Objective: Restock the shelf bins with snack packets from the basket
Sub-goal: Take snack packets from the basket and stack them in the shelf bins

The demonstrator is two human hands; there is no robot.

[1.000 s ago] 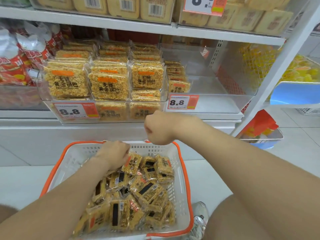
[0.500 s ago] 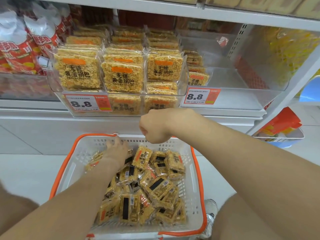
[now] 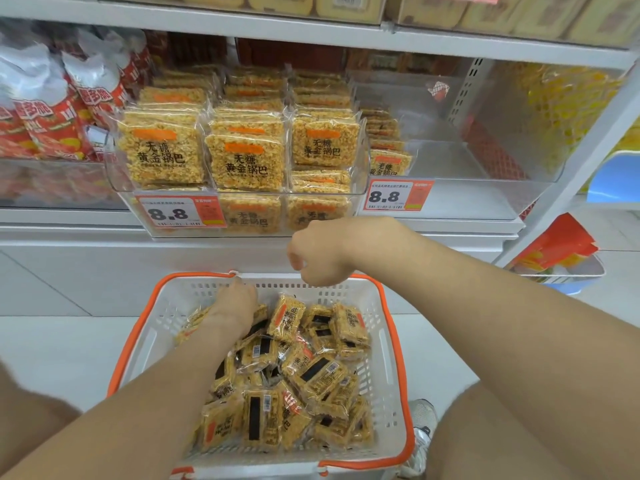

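Reaching the left hand into the basket at 6 o'clock, fingers buried among the snack packets — grip impossible to tell. Holding the right hand above the far rim, curled into a fist, nothing visible inside. Facing the packed left bin at 11 o'clock and the right bin at 1 o'clock — few packets there.

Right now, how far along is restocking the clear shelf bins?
Done: the left clear plastic bin is packed with yellow rice-cracker packets. In hand: the left hand reaches among the packets in the white orange-rimmed basket; the right hand hangs curled above, apparently empty. Left: the right clear bin is mostly bare, and the basket is quite full.
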